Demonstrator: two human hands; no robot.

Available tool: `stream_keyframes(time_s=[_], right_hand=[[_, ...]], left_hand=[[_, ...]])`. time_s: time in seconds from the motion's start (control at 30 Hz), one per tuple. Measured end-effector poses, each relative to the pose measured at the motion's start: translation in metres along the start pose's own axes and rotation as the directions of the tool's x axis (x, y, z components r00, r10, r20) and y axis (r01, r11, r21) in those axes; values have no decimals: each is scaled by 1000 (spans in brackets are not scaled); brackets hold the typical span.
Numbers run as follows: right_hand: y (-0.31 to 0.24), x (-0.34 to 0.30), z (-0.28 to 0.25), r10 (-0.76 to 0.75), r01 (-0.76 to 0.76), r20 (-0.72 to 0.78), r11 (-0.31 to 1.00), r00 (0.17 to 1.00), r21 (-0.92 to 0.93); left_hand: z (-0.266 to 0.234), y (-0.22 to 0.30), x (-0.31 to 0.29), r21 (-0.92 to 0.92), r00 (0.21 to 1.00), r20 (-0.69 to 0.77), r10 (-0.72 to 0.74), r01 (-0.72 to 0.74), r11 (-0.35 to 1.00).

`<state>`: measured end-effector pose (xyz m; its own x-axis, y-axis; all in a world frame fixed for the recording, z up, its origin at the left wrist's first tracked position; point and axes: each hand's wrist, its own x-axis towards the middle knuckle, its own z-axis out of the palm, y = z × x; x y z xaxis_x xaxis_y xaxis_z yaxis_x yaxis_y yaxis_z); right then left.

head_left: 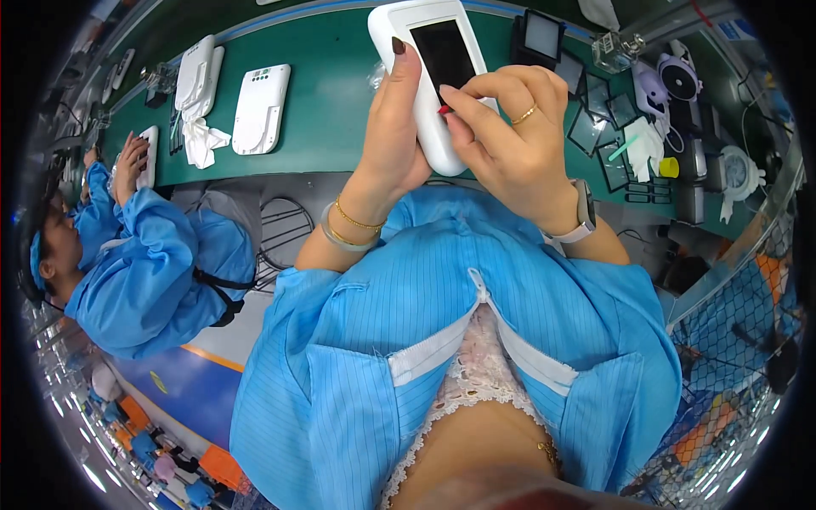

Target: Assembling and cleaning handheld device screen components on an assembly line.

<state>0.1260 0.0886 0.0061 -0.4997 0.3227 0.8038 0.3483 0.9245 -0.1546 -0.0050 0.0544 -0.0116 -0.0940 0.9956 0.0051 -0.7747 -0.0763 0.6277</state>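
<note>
A white handheld device [439, 149] with a dark rectangular screen [444, 53] is held up above the near table edge. My left hand [391, 132] grips it along its left side, the thumb lying on the front beside the screen and the other fingers hidden behind. At the lower part of the screen, the thumb and index finger of my right hand [520, 140] come together in a pinch. A small red spot shows at these fingertips; whether it is a nail or a separate piece I cannot tell. Anything thin between them is hidden.
On the green table [331, 93] lie a white device [262, 109], stacked white devices [195, 76] and a white cloth [204, 143]. At right are dark-framed panels [588, 127], white gloves [643, 146], a yellow roll [669, 167] and a purple fan-like device [678, 76]. A co-worker [161, 255] sits at left.
</note>
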Motion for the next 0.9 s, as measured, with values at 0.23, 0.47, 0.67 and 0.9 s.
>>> stream_keyframes(time_s=[0.23,0.47,0.67,0.9], right_hand=[[2,8,-4,44,-76,139,970,989,232],[3,14,-3,13,-68,189,956,982,285],[-3,2,13,89,-99,54,965,995,241],[-25,-4,31,250,-224,-96,948,963,227]], left_hand=[[-1,8,-7,59,998,34,-51,49,997],[-2,11,-13,205,1000,17,-14,11,979],[-8,9,-16,258,997,-22,79,-71,964],[-15,16,-11,286,972,-85,218,-186,940]])
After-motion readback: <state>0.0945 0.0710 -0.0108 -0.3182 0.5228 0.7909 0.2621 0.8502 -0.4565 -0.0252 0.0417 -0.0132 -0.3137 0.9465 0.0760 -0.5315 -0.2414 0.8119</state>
